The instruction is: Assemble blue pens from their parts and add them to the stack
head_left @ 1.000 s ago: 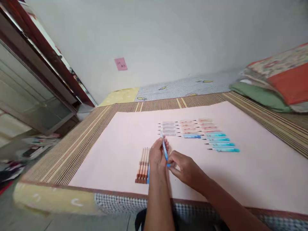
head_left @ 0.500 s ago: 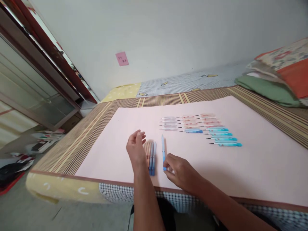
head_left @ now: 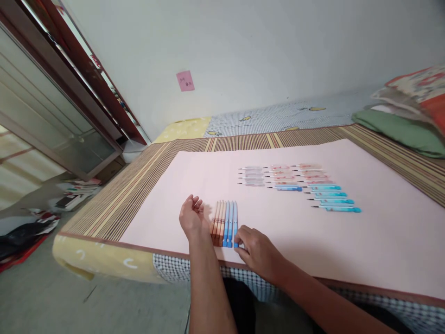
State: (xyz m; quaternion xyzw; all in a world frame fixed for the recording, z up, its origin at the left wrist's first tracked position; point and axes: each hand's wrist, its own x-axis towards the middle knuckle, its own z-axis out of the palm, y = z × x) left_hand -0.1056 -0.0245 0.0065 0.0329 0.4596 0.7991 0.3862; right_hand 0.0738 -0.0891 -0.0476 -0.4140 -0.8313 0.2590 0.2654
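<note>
A close row of pens lies upright on the pink sheet, tips pointing away from me: brown pens (head_left: 218, 222) at the left and blue pens (head_left: 227, 225) beside them. My right hand (head_left: 257, 250) pinches the near end of the rightmost blue pen (head_left: 235, 213), which lies at the edge of the row. Just left of the brown pens, my left hand (head_left: 192, 217) is raised with its fingers loosely curled and apart, and I see nothing in it. Its wrist is near the brown pens' lower ends.
Farther back on the pink sheet (head_left: 156, 204) lie clear slim pens (head_left: 251, 176), reddish ones (head_left: 280, 174), a dark blue one (head_left: 290, 189) and turquoise ones (head_left: 339, 202). A striped mat (head_left: 114, 199) surrounds the sheet. Cushions (head_left: 396, 130) sit at the back right.
My right hand has brought the blue pen leftward against the row. The row now looks evenly spread beside my left hand, which stays raised. The view has shifted slightly.
</note>
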